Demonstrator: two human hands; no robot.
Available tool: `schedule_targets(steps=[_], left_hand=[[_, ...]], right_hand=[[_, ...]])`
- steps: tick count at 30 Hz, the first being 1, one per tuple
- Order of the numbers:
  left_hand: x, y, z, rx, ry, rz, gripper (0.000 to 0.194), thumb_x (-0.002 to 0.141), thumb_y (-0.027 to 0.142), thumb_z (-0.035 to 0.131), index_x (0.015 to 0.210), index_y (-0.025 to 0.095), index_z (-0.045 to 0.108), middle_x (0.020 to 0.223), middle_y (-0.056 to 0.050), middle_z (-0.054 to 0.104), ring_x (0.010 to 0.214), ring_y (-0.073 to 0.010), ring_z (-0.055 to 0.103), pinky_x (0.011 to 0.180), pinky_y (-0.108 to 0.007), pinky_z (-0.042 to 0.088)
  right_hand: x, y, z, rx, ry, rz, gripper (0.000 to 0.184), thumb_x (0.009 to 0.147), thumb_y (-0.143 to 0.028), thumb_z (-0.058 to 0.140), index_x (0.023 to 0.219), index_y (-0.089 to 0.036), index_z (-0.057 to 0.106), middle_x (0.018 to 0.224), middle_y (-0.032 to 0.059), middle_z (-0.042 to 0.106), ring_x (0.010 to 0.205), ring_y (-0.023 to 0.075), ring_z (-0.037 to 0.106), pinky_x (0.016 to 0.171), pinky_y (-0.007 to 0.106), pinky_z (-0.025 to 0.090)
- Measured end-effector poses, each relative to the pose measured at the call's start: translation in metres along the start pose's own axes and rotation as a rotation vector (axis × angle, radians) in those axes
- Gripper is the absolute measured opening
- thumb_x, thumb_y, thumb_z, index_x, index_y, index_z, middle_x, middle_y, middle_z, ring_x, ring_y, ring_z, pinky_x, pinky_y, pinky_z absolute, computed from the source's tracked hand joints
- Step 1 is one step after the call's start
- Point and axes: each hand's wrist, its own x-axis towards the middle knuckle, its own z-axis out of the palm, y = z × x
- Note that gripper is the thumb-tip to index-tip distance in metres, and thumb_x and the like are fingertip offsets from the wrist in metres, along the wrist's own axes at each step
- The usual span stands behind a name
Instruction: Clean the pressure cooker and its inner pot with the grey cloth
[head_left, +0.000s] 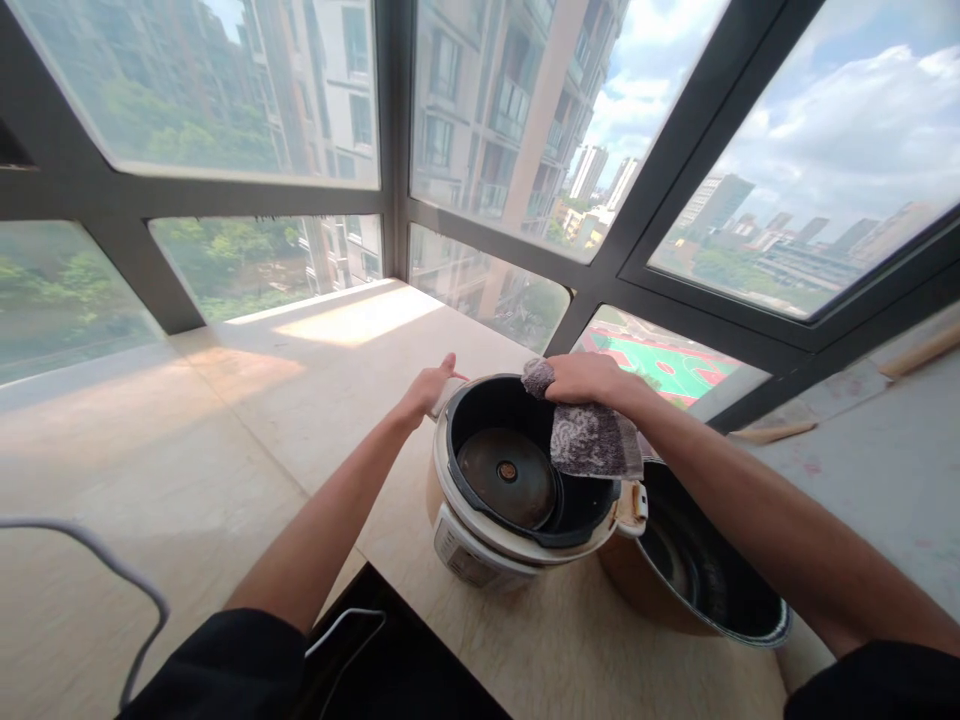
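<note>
An electric pressure cooker (480, 550) with a pale body stands lidless on the stone ledge, its dark inside and round heating plate (495, 478) showing. My left hand (433, 388) grips the handle at its far left side, thumb raised. In my right hand (589, 380) is a bunched grey-brown patterned cloth (596, 440), held against the far right rim and hanging partly into the cooker. Part of the inner wall is hidden behind the cloth. Just right of the cooker sits a dark inner pot (697, 560), tilted and partly covered by my right forearm.
Pale stone ledge (225, 430) runs under the windows, whose dark frames (394, 130) meet in a corner close behind the cooker. A grey cable (112, 555) curves at the left. A black flat surface (390, 650) lies at the front, with a white cord (349, 625).
</note>
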Motion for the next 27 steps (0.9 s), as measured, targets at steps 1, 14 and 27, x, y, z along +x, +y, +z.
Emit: schedule_targets(steps=[1,14,27], left_hand=[[0.001,-0.003,0.0,-0.042,-0.005,-0.009,0.066,0.081,0.074,0.053,0.071,0.014,0.077,0.064,-0.009,0.069,0.063,-0.0201,0.057,0.06,-0.03,0.041],[0.009,-0.015,-0.002,-0.19,0.098,-0.086,0.055,0.073,0.07,0.07,0.068,0.015,0.069,0.073,-0.007,0.071,0.075,-0.0211,0.062,0.07,-0.031,0.046],[0.008,-0.013,0.0,-0.269,-0.031,-0.087,0.036,0.087,0.042,0.066,0.067,0.012,0.064,0.057,-0.002,0.058,0.048,-0.0116,0.048,0.05,-0.026,0.039]], right_hand=[[0.0,-0.006,0.003,-0.011,0.008,-0.028,0.015,0.058,-0.007,0.072,0.066,-0.018,0.065,0.06,0.0043,0.06,0.084,0.0333,0.068,0.085,0.054,0.047],[-0.031,-0.092,0.019,-0.288,-0.052,-0.65,0.048,0.083,-0.026,0.059,0.131,-0.025,0.059,0.118,0.013,0.066,0.087,0.0288,0.068,0.067,0.035,0.045],[-0.156,-0.056,-0.001,-0.318,-0.046,-1.145,0.027,0.1,-0.016,0.046,0.116,-0.024,0.066,0.103,0.0068,0.063,0.081,0.0204,0.05,0.063,0.037,0.024]])
